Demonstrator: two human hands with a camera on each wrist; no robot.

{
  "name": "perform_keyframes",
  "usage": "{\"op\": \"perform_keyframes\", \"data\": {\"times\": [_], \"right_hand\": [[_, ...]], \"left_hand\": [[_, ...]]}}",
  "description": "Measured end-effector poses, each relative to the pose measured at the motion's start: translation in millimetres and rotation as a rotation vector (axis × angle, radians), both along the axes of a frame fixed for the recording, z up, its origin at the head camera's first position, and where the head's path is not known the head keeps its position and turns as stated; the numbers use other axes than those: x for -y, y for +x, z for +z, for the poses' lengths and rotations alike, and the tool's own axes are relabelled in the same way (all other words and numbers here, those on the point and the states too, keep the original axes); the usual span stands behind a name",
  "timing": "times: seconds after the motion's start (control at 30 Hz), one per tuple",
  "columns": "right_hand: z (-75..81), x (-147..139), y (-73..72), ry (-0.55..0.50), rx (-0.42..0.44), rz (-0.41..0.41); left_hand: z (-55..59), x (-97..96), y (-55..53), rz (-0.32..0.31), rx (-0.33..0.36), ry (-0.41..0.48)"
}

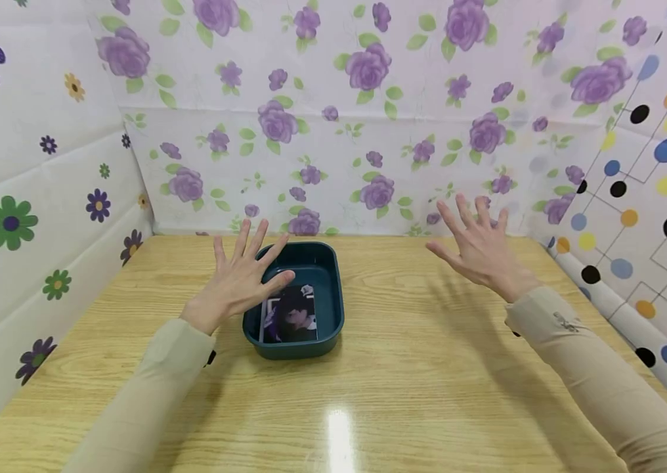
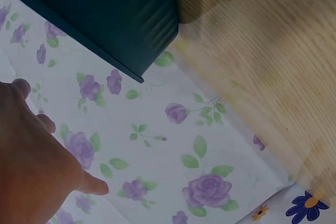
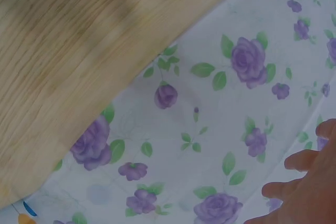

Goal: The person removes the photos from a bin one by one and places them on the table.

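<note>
A dark teal rectangular container with rounded corners stands left of the middle of the table. Inside it lies a flat item with a dark portrait picture on it. My left hand hovers over the container's left side, fingers spread, holding nothing; its thumb overlaps the picture in the head view. The left wrist view shows that hand beside the container's outer wall. Well to the right, my right hand is raised above the table with spread fingers and nothing in it. Part of it appears in the right wrist view.
The wood-grain table reaches a back wall covering with purple roses. Flower-printed sheeting stands at the left, and dotted sheeting at the right.
</note>
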State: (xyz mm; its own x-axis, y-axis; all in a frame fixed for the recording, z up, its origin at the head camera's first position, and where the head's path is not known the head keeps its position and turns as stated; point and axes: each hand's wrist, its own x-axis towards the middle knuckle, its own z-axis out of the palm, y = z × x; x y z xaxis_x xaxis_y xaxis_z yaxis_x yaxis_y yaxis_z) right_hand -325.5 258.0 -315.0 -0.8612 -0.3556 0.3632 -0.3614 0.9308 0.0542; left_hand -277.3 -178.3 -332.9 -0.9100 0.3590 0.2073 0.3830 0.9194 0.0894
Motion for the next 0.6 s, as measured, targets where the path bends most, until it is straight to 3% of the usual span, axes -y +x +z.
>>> {"op": "perform_keyframes", "data": {"times": [0.43,0.6], "right_hand": [[6.6,-3,-3.9,0.004,-0.053,-0.024],[8.8,-4,-3.0,-0.005,-0.036,-0.02]], "left_hand": [[0.7,-3.6,-2.0,-0.001,-0.013,0.008],[1.2,-2.1,-0.9,0.011,0.005,-0.004]]}}
